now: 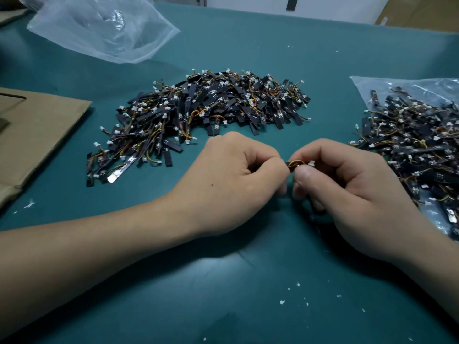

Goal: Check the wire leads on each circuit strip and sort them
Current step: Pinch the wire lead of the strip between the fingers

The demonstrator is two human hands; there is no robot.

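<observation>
Just above the teal table mat (223, 281), the left hand (231, 180) and right hand (347, 184) pinch one small black circuit strip with yellow-orange wire leads (296, 164) between their fingertips, and the fingers hide most of it. Beyond lies a heap of matching black strips (211, 112), whose white markings are too small to read.

clear plastic bag (99, 28) far left on teal mat (223, 281); brown cardboard (37, 135) at left edge.

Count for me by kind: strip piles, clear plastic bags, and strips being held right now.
Strip piles: 2 (centre pile, right pile)
Clear plastic bags: 2 (upper-left bag, right bag)
In hand: 1 held strip, pinched by left hand and right hand
Total: 5
</observation>
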